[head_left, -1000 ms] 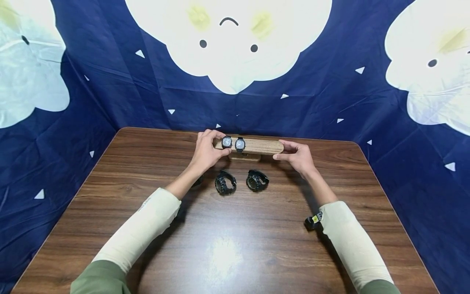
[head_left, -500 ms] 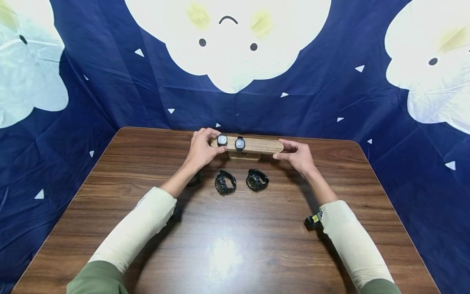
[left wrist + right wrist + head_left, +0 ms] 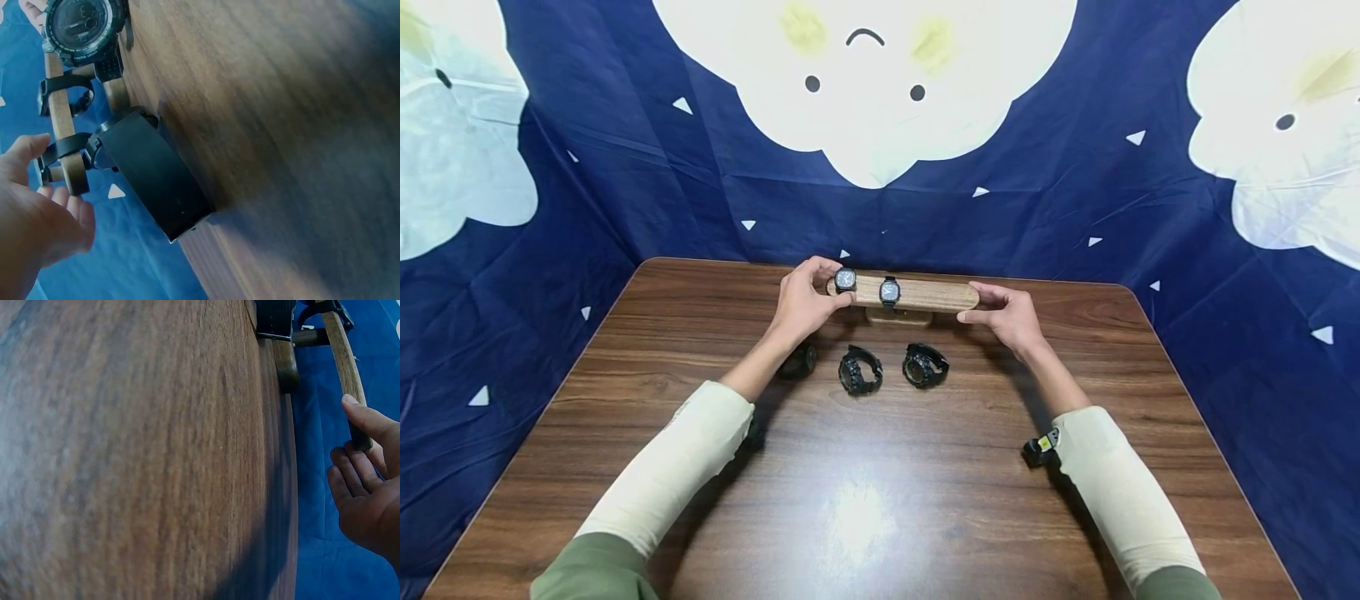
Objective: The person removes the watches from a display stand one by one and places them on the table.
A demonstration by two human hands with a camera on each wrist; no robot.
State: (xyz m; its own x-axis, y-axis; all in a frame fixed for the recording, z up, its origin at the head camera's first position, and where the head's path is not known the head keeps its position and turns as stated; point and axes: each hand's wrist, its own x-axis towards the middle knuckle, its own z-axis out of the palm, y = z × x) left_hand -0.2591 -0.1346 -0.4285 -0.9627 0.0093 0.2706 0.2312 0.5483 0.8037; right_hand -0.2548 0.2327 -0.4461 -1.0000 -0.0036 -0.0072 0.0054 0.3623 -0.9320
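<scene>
A wooden watch stand point(image 3: 932, 294) with a long rounded bar stands near the far edge of the table. At the bar's left end, my left hand point(image 3: 801, 304) pinches a square-faced black wristwatch point(image 3: 846, 279), whose strap goes round the bar. To its right, a second square-faced wristwatch point(image 3: 889, 292) sits on the bar. My right hand point(image 3: 1011, 319) grips the bar's right end between thumb and fingers; the right wrist view shows the bar point(image 3: 347, 362) between them. In the left wrist view the thumb is at the watch strap point(image 3: 65, 147), with the other fingers under the bar end.
Two chunky black wristwatches, one left point(image 3: 860, 372) and one right point(image 3: 925, 366), lie on the table point(image 3: 970, 500) before the stand. Another dark wristwatch point(image 3: 799, 362) shows beside the left forearm. A blue cloud-patterned cloth point(image 3: 700, 192) hangs behind the table.
My left hand has slid the gripped wristwatch leftwards along the bar to its left end, widening the gap to the second one. The right hand keeps its place on the other end.
</scene>
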